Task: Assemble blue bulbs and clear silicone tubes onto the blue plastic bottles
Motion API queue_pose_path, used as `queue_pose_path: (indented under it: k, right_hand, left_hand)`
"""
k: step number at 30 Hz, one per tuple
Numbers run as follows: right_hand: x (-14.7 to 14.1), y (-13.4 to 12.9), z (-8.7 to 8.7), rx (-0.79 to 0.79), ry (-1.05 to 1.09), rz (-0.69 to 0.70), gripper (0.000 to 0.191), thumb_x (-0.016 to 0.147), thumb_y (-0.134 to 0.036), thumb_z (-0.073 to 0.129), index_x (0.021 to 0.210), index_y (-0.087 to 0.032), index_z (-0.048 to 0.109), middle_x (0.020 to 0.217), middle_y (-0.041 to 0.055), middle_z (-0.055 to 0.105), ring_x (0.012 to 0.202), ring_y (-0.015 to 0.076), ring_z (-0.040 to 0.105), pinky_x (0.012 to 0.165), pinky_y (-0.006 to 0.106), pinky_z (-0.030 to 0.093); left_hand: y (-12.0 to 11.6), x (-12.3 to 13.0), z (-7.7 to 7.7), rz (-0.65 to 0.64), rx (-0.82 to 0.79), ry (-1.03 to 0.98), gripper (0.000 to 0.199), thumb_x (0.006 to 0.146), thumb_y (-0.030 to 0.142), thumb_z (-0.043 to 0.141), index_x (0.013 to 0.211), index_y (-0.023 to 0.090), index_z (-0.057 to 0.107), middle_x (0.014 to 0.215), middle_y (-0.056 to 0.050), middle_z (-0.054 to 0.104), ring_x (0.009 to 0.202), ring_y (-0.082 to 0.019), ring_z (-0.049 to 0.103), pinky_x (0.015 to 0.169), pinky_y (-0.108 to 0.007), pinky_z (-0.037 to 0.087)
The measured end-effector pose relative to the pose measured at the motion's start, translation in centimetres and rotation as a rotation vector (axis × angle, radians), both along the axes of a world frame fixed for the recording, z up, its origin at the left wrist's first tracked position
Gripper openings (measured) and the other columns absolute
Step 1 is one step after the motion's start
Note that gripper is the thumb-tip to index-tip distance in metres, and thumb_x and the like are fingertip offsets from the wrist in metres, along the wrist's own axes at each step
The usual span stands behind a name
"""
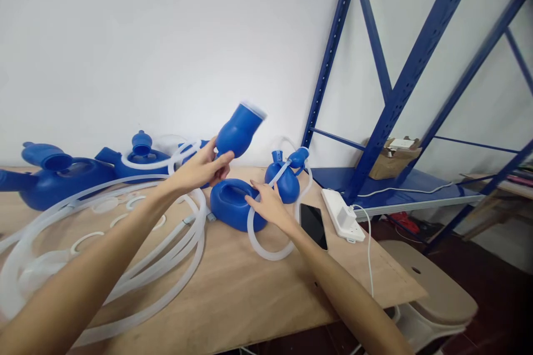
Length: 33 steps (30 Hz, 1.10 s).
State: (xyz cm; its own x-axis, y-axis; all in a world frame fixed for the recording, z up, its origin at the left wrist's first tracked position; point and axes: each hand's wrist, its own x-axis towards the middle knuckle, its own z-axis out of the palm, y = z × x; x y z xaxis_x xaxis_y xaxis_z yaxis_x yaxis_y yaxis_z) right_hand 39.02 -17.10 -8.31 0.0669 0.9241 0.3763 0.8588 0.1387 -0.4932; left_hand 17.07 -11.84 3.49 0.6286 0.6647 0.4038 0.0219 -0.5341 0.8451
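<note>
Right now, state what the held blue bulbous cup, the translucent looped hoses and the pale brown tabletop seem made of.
Held blue bulbous cup: probably moulded plastic, satin; uniform colour, smooth surface.
Translucent looped hoses: silicone or soft vinyl, cloudy; smooth bends.
Pale brown tabletop: likely plywood, matte; faint streaks.

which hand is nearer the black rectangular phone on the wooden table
Right. The right hand is left of the phone, at a rounded blue plastic bottle; the left hand, farther left and higher, holds a bulbous blue plastic piece.
</note>
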Motion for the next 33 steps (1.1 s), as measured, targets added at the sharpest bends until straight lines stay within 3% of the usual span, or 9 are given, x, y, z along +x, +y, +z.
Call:
queue_pose_path:
  k: [2, 5, 12, 19, 23, 25, 28, 30, 33]
  right_hand:
    - [-0.1, 0.3, -0.1, 0.003, 0.028, -0.023, 0.049, 0.096, -0.040, 0.064, 0.140, -0.017, 0.066, 0.134, 0.0137, 0.071, 0.132, 0.0316, 0.061, 0.127, 0.057, 0.016]
    - [0.2, 0.6, -0.4, 0.039, 0.085, -0.043, 0.043, 0.094, -0.044, 0.069, 0.131, -0.022, 0.073, 0.126, 0.0098, 0.075, 0.126, 0.0318, 0.064, 0.127, 0.057, 0.017]
    - [-0.2, 0.6, -1.4, 0.124, 0.222, -0.033, 0.039, 0.090, -0.041, 0.073, 0.126, -0.026, 0.076, 0.125, 0.0081, 0.076, 0.123, 0.0316, 0.065, 0.127, 0.058, 0.011]
    - [-0.4, 1.0, -1.4, 0.131, 0.232, -0.087, 0.032, 0.089, -0.043, 0.072, 0.114, -0.023, 0.076, 0.115, 0.0095, 0.077, 0.123, 0.0320, 0.063, 0.126, 0.060, 0.007]
    - [-0.7, 1.3, -1.6, 0.166, 0.274, -0.063, 0.035, 0.086, -0.041, 0.075, 0.116, -0.023, 0.068, 0.108, 0.0061, 0.077, 0.118, 0.0289, 0.066, 0.126, 0.062, 0.005]
    - [-0.9, 1.4, -1.8, 0.180, 0.281, -0.036, 0.035, 0.088, -0.041, 0.073, 0.118, -0.024, 0.066, 0.108, 0.0055, 0.077, 0.117, 0.0277, 0.067, 0.126, 0.062, 0.005]
    - [-0.3, 1.7, -1.9, 0.185, 0.289, 0.029, 0.034, 0.094, -0.046, 0.064, 0.120, -0.025, 0.066, 0.112, 0.0053, 0.076, 0.115, 0.0258, 0.068, 0.127, 0.059, 0.009]
    - [1.5, 1.9, -1.4, 0.233, 0.281, -0.027, 0.038, 0.097, -0.050, 0.056, 0.122, -0.024, 0.067, 0.120, 0.0074, 0.074, 0.117, 0.0245, 0.067, 0.124, 0.050, 0.026]
    - [6.3, 1.9, -0.1, 0.286, 0.275, -0.297, 0.051, 0.100, -0.054, 0.043, 0.128, -0.018, 0.066, 0.133, 0.0164, 0.066, 0.126, 0.0277, 0.060, 0.114, 0.043, 0.042]
  left_hand:
    - [1.5, 1.6, -0.9, -0.045, -0.181, -0.013, 0.056, 0.088, 0.073, 0.064, 0.092, 0.018, 0.054, 0.056, 0.004, 0.049, 0.040, -0.008, 0.039, 0.040, -0.020, 0.027]
    - [3.6, 3.5, -2.6, -0.048, -0.360, 0.142, 0.069, 0.092, 0.077, 0.053, 0.061, 0.016, 0.049, 0.048, -0.001, 0.044, 0.038, -0.007, 0.034, 0.040, -0.022, 0.026]
    - [5.7, 6.5, -5.8, -0.022, -0.547, 0.305, 0.071, 0.090, 0.080, 0.052, 0.059, 0.016, 0.050, 0.058, -0.005, 0.053, 0.044, -0.009, 0.042, 0.043, -0.022, 0.035]
    - [6.0, 5.1, -3.2, -0.024, -0.562, 0.627, 0.069, 0.079, 0.078, 0.069, 0.058, 0.015, 0.053, 0.052, -0.004, 0.049, 0.036, -0.006, 0.027, 0.036, -0.021, 0.011]
    - [4.4, 2.6, -2.3, -0.005, -0.510, 0.674, 0.063, 0.081, 0.079, 0.067, 0.086, 0.017, 0.060, 0.060, -0.004, 0.061, 0.035, -0.007, 0.029, 0.037, -0.021, 0.016]
    - [3.5, 1.7, -2.4, 0.043, -0.455, 0.629, 0.066, 0.087, 0.078, 0.059, 0.114, 0.018, 0.059, 0.068, -0.006, 0.067, 0.038, -0.011, 0.041, 0.039, -0.023, 0.028]
    - [2.2, 0.5, -3.2, 0.184, -0.271, 0.589, 0.080, 0.095, 0.076, 0.042, 0.149, 0.017, 0.038, 0.087, -0.009, 0.074, 0.060, -0.022, 0.066, 0.057, -0.031, 0.050]
    - [1.2, -0.3, -4.2, 0.358, 0.032, 0.575, 0.079, 0.100, 0.070, 0.036, 0.156, 0.014, 0.034, 0.109, -0.015, 0.073, 0.090, -0.030, 0.073, 0.081, -0.040, 0.056]
    - [-1.1, -1.3, -6.5, 0.595, 0.675, 0.542, 0.064, 0.103, 0.054, 0.036, 0.150, 0.012, 0.050, 0.136, -0.023, 0.062, 0.125, -0.039, 0.060, 0.105, -0.052, 0.046]
